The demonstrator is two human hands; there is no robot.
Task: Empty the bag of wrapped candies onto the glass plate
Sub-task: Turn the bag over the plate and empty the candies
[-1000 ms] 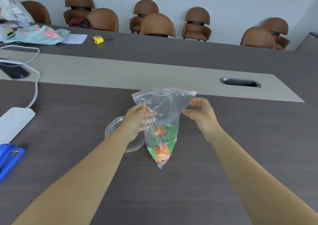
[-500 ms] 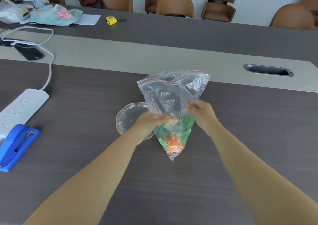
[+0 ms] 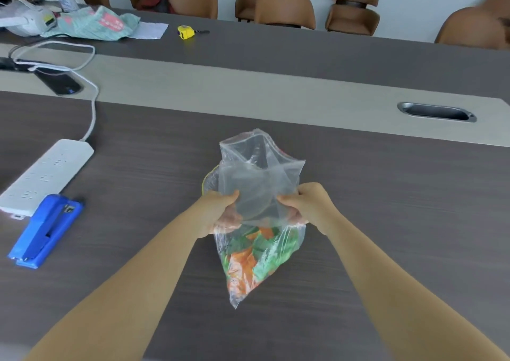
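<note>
A clear zip bag (image 3: 259,184) hangs between my hands over the dark table. Orange and green wrapped candies (image 3: 254,255) sit bunched in its lower corner. My left hand (image 3: 220,211) grips the bag's left side at mid height, and my right hand (image 3: 306,206) grips the right side opposite. The bag's top, with its red zip strip, stands up loosely above my fingers. The glass plate (image 3: 209,179) lies on the table just behind the bag; only its yellowish left rim shows, the rest is seen through the plastic.
A white power strip (image 3: 47,175) with its cable and a blue stapler (image 3: 44,231) lie at the left. A phone (image 3: 59,81), a yellow tape measure (image 3: 186,32) and cloth bags (image 3: 93,23) sit further back. A metal cable slot (image 3: 437,112) is at right. Brown chairs (image 3: 284,10) line the far side.
Both hands slid down from the bag's top to its middle. The bag came closer to me and now covers most of the plate, with its top flopping loose above.
</note>
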